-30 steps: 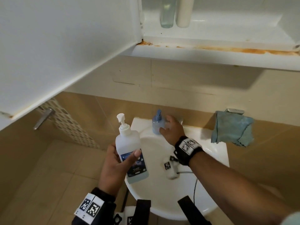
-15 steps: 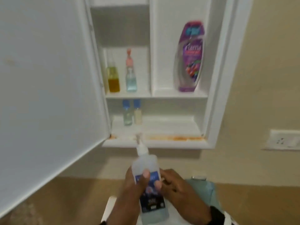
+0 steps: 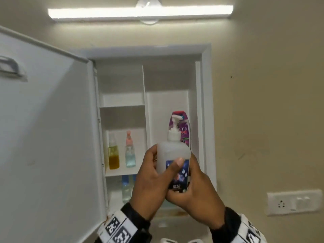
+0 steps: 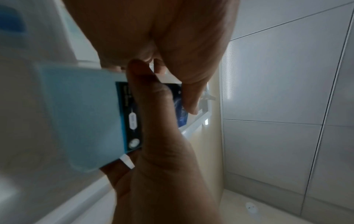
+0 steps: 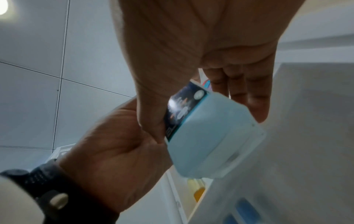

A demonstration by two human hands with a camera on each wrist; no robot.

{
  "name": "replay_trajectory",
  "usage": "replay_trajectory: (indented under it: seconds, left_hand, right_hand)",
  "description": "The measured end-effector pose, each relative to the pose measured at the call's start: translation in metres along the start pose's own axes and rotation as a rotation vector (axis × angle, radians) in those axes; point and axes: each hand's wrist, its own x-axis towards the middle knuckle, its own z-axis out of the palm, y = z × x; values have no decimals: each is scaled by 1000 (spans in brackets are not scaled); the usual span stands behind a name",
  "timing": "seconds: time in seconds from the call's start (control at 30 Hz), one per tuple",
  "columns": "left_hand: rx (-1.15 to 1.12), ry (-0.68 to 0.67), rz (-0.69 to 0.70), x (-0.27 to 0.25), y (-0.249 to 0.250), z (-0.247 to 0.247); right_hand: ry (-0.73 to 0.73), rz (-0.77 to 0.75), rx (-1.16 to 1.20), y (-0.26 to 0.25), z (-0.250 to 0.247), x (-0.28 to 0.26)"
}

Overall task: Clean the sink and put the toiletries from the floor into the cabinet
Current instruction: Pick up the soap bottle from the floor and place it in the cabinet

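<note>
In front of the open cabinet [image 3: 206,106], both hands hold one pump bottle [image 3: 172,155] upright, just short of the right-hand compartment.

Left hand [image 3: 150,183]: fingers curled round the bottle's left side, thumb across the dark blue label [image 3: 178,174]. Clamped on it. Ring on one finger in the left wrist view.

Right hand [image 3: 194,188]: cups the lower right side and base, fingers wrapped behind, thumb near the bottom edge of the label. Also clamped on the bottle. Right wrist view shows the pale blue base [image 5: 214,136] tilted toward the camera, with fingers [image 5: 249,91] on the far side.

Bottle: translucent white, white pump head [image 3: 176,120] pointing right. It overlaps a purple bottle [image 3: 184,132] standing in the right compartment behind it; whether the two touch I can't tell from this angle.

Cabinet contents, left side:
- middle shelf: yellow liquid bottle [image 3: 113,153] and a clear bottle with pink cap [image 3: 130,151], side by side, upright
- lower shelf: a clear bottle with blue cap [image 3: 126,188], partly hidden by the left hand; image is blurry there
- upper shelves: white, nothing legible

Cabinet door [image 3: 49,137] swung open to the left, handle [image 3: 10,67] near its outer edge. Tube light [image 3: 140,13] lit above the cabinet. Socket plate [image 3: 294,202] on the beige wall to the right, well apart from the hands.
</note>
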Motion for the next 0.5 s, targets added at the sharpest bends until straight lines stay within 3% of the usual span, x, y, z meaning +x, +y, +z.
replay_trajectory:
  seconds: [0.23, 0.37, 0.5]
  left_hand:
    - [364, 179, 224, 42, -8, -27]
    - [584, 210, 363, 38, -18, -32]
    - [725, 176, 374, 33, -26, -36]
  right_hand:
    - [209, -86, -96, 12, 13, 66]
    - [245, -76, -97, 27, 26, 76]
    - [351, -72, -187, 43, 36, 76]
